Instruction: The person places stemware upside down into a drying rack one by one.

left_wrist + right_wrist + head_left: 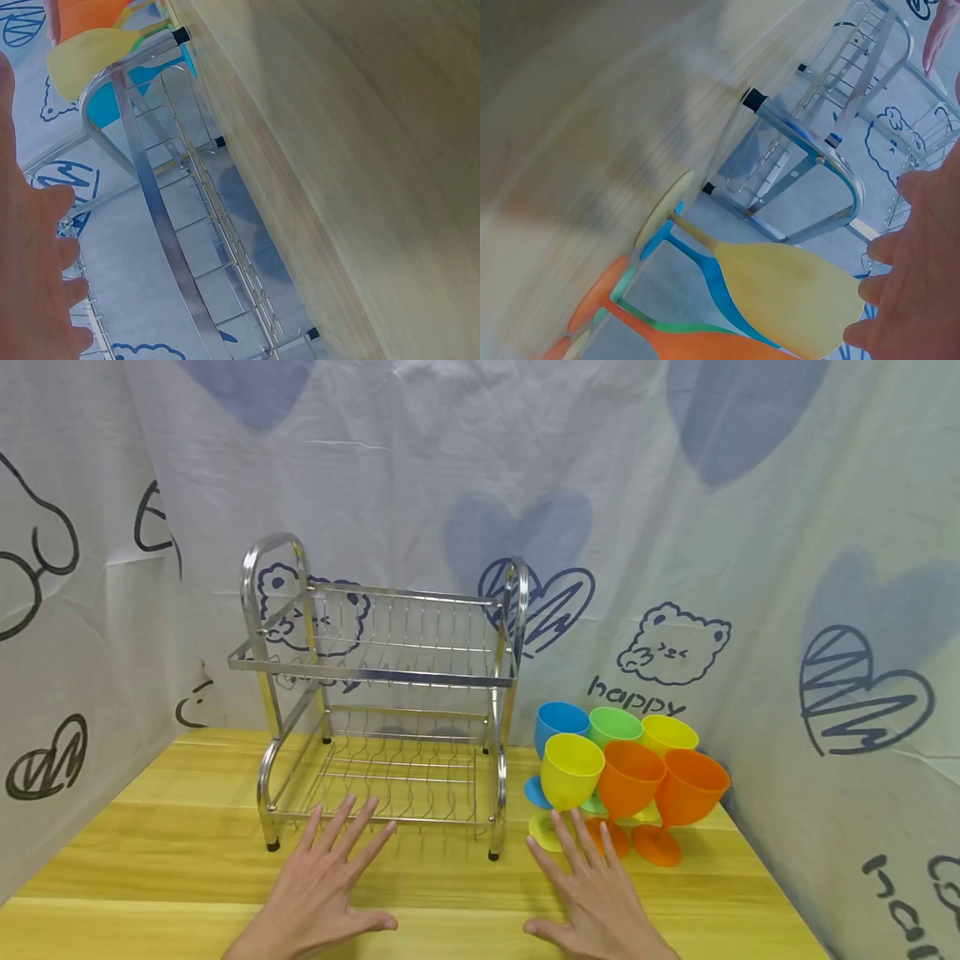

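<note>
The left hand (318, 887) and right hand (597, 893) were held spread; a rack (390, 676) was seen towards the left's one o'clock, goblets (632, 782) towards the right's.

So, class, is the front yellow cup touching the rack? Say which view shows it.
Apart. The head view plainly shows a strip of table between the front yellow cup and the rack.

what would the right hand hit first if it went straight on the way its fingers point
Most likely the front yellow plastic-looking stemmed cup: in the head view, the right hand points toward it. The hand's height is hard to judge, so it might pass above.
</note>
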`<act>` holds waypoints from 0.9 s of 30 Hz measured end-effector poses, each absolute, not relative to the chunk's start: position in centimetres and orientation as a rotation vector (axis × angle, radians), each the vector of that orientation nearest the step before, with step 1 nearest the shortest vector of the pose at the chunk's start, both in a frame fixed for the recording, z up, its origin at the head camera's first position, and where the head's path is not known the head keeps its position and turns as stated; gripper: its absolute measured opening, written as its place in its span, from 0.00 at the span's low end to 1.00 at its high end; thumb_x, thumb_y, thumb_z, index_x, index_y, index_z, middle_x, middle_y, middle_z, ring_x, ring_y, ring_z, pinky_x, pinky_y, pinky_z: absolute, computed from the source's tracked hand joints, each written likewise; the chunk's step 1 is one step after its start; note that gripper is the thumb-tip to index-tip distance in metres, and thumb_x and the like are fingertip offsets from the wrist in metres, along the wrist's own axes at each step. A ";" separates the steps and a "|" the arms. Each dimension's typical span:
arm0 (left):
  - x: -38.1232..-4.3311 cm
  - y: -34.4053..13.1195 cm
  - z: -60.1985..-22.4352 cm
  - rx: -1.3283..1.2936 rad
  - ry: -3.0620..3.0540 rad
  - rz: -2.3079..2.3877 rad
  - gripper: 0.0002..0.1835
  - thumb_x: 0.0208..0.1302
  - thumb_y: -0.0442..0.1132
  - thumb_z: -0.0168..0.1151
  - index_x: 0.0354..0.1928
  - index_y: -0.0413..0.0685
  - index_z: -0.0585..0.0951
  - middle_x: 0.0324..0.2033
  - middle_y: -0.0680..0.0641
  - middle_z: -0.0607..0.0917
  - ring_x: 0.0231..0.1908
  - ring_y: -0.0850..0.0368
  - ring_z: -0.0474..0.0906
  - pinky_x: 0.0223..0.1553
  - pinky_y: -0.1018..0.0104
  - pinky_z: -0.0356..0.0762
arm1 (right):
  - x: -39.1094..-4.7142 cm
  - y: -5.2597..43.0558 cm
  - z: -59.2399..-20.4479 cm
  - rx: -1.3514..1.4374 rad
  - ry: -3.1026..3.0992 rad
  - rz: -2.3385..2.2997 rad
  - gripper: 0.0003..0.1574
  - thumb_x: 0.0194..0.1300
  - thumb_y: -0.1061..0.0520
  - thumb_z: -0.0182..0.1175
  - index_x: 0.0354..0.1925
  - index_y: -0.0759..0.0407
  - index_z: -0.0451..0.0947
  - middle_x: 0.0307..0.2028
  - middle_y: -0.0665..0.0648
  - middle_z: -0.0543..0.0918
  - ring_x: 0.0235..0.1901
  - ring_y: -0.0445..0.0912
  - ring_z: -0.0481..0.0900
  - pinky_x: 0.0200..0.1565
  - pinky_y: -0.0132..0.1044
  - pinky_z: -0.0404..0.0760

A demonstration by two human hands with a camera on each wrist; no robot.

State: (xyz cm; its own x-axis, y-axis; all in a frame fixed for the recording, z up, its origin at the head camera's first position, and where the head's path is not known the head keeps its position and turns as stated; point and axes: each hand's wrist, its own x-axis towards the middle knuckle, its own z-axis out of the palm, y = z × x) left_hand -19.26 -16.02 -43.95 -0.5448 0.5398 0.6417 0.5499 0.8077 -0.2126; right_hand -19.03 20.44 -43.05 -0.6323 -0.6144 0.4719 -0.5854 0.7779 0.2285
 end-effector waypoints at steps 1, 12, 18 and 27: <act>-19.3 -16.0 -44.0 -0.799 -2.261 -0.022 0.53 0.56 0.82 0.26 0.75 0.54 0.55 0.75 0.45 0.42 0.73 0.44 0.37 0.70 0.43 0.32 | -19.0 20.4 -43.0 0.892 -2.432 -0.078 0.53 0.63 0.19 0.29 0.72 0.48 0.62 0.71 0.68 0.56 0.69 0.66 0.49 0.69 0.61 0.37; -19.2 -15.8 -44.1 -0.809 -2.222 -0.040 0.52 0.57 0.81 0.24 0.76 0.56 0.50 0.75 0.45 0.42 0.73 0.46 0.36 0.68 0.38 0.42 | -19.0 20.6 -43.1 0.881 -2.437 -0.060 0.52 0.63 0.19 0.33 0.71 0.49 0.64 0.71 0.67 0.57 0.68 0.67 0.54 0.69 0.52 0.24; -19.2 -15.8 -44.2 -0.806 -2.248 -0.025 0.52 0.58 0.81 0.25 0.77 0.57 0.42 0.75 0.46 0.38 0.73 0.47 0.32 0.70 0.45 0.28 | -19.0 20.9 -42.7 0.827 -2.347 0.018 0.49 0.68 0.24 0.31 0.68 0.54 0.65 0.66 0.70 0.64 0.66 0.65 0.59 0.71 0.53 0.35; -18.8 -15.3 -43.7 -0.745 -2.370 -0.107 0.52 0.56 0.81 0.37 0.76 0.65 0.37 0.74 0.45 0.48 0.68 0.37 0.56 0.64 0.36 0.53 | -20.0 24.2 -41.0 0.576 -2.188 0.272 0.45 0.72 0.30 0.36 0.61 0.64 0.73 0.64 0.70 0.67 0.63 0.65 0.64 0.65 0.60 0.60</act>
State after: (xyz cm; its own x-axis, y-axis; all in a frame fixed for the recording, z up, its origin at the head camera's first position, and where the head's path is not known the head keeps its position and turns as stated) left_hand -18.79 -15.31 -43.71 -0.6320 0.4857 0.6039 0.5380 0.8359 -0.1092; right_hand -20.00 24.17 -40.97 -0.5447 -0.3102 0.7792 -0.4912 0.8710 0.0034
